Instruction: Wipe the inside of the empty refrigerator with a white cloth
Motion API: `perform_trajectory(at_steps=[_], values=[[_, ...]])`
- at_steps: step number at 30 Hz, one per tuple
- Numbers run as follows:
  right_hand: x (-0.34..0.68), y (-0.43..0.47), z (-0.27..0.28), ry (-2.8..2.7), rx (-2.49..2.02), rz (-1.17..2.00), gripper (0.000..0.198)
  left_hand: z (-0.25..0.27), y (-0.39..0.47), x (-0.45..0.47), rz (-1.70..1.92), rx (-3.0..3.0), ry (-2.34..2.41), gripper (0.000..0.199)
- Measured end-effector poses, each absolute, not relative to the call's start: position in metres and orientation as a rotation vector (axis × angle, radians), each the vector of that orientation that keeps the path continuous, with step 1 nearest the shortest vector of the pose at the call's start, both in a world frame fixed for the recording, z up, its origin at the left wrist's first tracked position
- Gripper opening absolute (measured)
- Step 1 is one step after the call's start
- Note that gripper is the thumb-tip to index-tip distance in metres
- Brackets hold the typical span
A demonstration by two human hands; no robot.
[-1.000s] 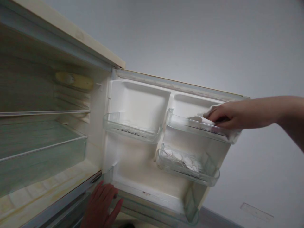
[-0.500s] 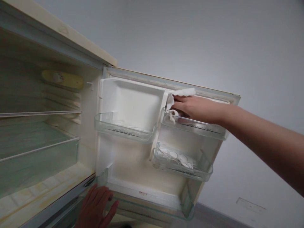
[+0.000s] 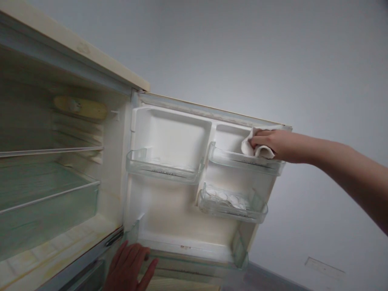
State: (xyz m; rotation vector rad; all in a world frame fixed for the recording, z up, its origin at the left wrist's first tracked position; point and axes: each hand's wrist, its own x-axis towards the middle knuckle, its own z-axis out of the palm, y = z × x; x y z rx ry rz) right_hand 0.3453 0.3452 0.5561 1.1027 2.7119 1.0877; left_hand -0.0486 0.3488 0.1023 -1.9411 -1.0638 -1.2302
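Note:
My right hand (image 3: 269,143) is closed around a crumpled white cloth (image 3: 247,144). It holds the cloth inside the upper right compartment of the open fridge door (image 3: 169,210), just above the clear upper right door shelf (image 3: 230,159). Low in the view, my left hand (image 3: 129,262) is open, its thumb apart from the other fingers. Those fingers lie at the left end of the long bottom door shelf (image 3: 194,266); whether they press on it I cannot tell.
A clear shelf (image 3: 163,171) sits at the door's upper left. The middle right shelf (image 3: 233,212) holds a white tray with round hollows. On the left is the fridge interior, with a green-tinted drawer (image 3: 51,218), a yellowish lamp cover (image 3: 80,107) and a yellow-stained floor.
My right hand has moved the cloth rightward along the upper right compartment, from its left end toward its right end. The door has swung slightly. My left hand has barely shifted.

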Motion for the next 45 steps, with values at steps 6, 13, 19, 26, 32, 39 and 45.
perform_trajectory(at_steps=[6,13,19,26,32,39,45], values=[[0.335,0.311,0.524,3.358,0.652,2.003,0.014,0.105,0.347,-0.047,-1.219,-1.902,-1.056,0.010],[0.276,0.322,0.440,2.858,0.156,1.807,0.023,0.106,0.346,-0.049,-1.246,-1.914,-1.082,0.008],[0.253,0.350,0.421,2.606,0.619,1.576,0.026,0.108,0.344,-0.047,-1.246,-1.941,-1.098,0.003],[0.256,0.349,0.418,2.570,1.233,1.208,0.030,0.111,0.341,-0.045,-1.223,-2.021,-1.143,0.009],[0.287,0.337,0.419,2.614,1.461,1.071,0.038,0.109,0.340,-0.046,-1.189,-2.043,-1.142,0.011],[0.341,0.310,0.412,2.643,1.528,1.253,0.037,0.112,0.338,-0.045,-1.215,-2.062,-1.177,0.010],[0.324,0.312,0.411,2.432,1.712,1.250,0.034,0.109,0.340,-0.045,-1.188,-2.044,-1.174,0.013]])
